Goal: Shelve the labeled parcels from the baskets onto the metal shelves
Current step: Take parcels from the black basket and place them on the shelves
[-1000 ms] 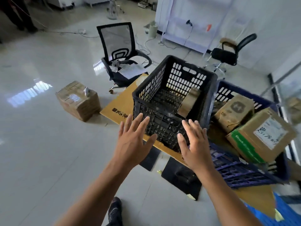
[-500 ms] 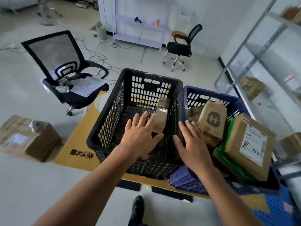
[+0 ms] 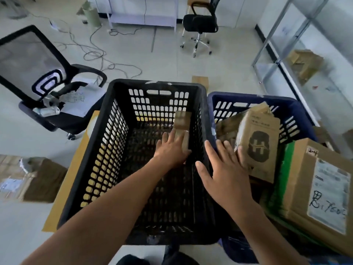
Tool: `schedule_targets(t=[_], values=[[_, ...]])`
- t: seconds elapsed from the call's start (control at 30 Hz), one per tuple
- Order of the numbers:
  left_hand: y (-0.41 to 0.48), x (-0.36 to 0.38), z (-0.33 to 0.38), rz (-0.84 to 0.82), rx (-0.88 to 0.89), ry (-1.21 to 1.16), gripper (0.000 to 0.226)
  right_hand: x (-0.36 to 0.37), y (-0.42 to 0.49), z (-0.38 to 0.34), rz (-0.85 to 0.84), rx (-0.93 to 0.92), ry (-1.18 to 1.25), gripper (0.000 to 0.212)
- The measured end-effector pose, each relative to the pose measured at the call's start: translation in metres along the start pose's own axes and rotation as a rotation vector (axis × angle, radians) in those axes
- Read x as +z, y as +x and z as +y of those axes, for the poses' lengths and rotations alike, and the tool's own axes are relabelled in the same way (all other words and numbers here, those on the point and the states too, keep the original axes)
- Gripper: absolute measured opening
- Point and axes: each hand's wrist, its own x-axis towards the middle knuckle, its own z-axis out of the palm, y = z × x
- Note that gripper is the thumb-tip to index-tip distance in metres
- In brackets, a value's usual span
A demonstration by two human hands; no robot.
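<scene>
While our left hand [image 3: 172,150] lays straight fingers on the lone parcel [image 3: 182,121] in the black basket [image 3: 156,83], our right hand [image 3: 225,173] hovers spread, empty. The blue basket [image 3: 248,97] is full; most shelving remains.

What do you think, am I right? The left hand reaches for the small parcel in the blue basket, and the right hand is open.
Not quite: the left hand reaches for the small parcel in the black basket, not the blue one. The blue basket stands beside it. The right hand is open, as you said. The head view shows this.
</scene>
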Motion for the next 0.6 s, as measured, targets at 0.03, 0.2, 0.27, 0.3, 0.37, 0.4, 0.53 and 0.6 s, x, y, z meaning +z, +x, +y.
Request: schedule_targets(t=[0.03, 0.2, 0.27, 0.3, 0.37, 0.4, 0.53, 0.6], values=[[0.006, 0.004, 0.001, -0.017, -0.002, -0.014, 0.085, 0.001, 0.000, 0.000, -0.001, 0.003, -0.013, 0.075], [0.026, 0.025, -0.006, 0.014, 0.003, -0.080, 0.089, 0.007, 0.003, -0.007, 0.007, 0.046, -0.077, 0.072], [0.029, 0.027, -0.006, 0.038, 0.006, -0.117, 0.088, 0.008, 0.004, -0.010, 0.008, 0.058, -0.092, 0.071], [0.030, 0.027, -0.005, 0.044, -0.002, -0.142, 0.088, 0.008, 0.004, -0.011, 0.008, 0.068, -0.097, 0.071], [0.033, 0.026, -0.004, 0.059, -0.046, -0.216, 0.088, 0.007, 0.005, -0.012, -0.006, 0.083, -0.094, 0.070], [0.035, 0.026, -0.005, 0.073, -0.063, -0.248, 0.088, 0.006, 0.005, -0.013, -0.018, 0.087, -0.087, 0.070], [0.035, 0.024, -0.015, 0.074, -0.067, -0.264, 0.089, 0.000, 0.005, -0.017, -0.070, 0.119, -0.081, 0.072], [0.030, 0.020, -0.022, 0.078, -0.048, -0.286, 0.094, -0.003, 0.006, -0.018, -0.085, 0.146, -0.057, 0.073]])
